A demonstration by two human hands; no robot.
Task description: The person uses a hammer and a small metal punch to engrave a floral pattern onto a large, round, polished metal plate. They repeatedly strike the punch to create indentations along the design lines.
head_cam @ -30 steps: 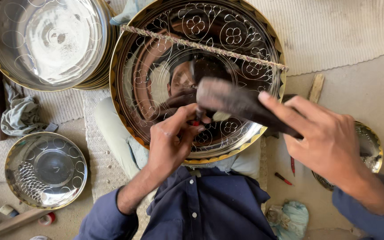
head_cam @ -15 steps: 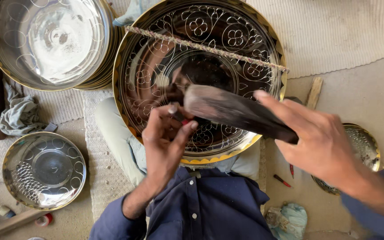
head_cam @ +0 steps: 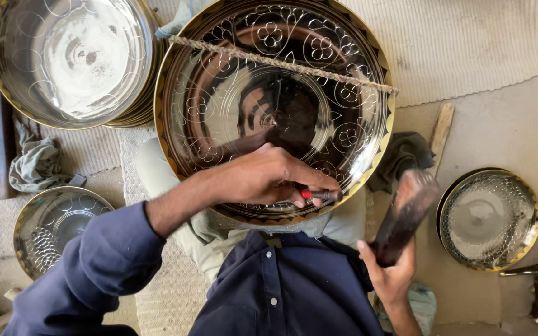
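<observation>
A large shiny engraved metal plate with a gold-and-black rim rests tilted on my lap. A thin twisted cord runs across its upper part. My left hand lies over the plate's lower rim, shut on a small punch with a red band, whose tip touches the rim. My right hand grips the handle of a dark wooden mallet, held up beside the plate's lower right edge, apart from the punch.
A stack of similar plates sits at top left. Smaller engraved plates lie at lower left and at right. A grey rag, a dark cloth, a wooden stick and a woven mat surround me.
The mallet has swung off the plate's face down to the right. My left hand has slid with the punch toward the plate's lower right rim.
</observation>
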